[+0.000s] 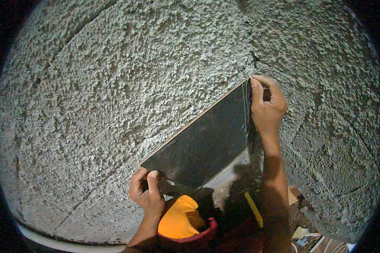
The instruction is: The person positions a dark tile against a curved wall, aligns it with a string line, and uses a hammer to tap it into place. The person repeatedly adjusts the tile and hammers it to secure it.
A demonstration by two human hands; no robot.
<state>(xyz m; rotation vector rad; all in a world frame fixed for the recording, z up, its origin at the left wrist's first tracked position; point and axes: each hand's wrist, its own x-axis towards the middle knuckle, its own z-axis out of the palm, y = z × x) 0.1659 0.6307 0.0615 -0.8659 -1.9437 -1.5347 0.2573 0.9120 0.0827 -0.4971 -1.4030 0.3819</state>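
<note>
A dark grey flat panel [202,135] with a thin reddish-brown upper edge stands slanted against a rough grey wall. My left hand [148,189] is closed at its lower left corner, the index finger and thumb against the edge. At the upper right corner, my right hand [269,97] pinches with thumb and index finger. Thin white string [246,114] hangs from that pinch in loose strands across the panel's right end. Whether the right fingertips also grip the panel's corner is hard to see.
Coarse plaster [114,84] covers the wall, which bends at a corner on the right. Below are orange cloth [179,217] and a yellow strip [254,209]. A brush [304,232] lies among clutter at lower right. A pale curved edge [63,245] runs along the lower left.
</note>
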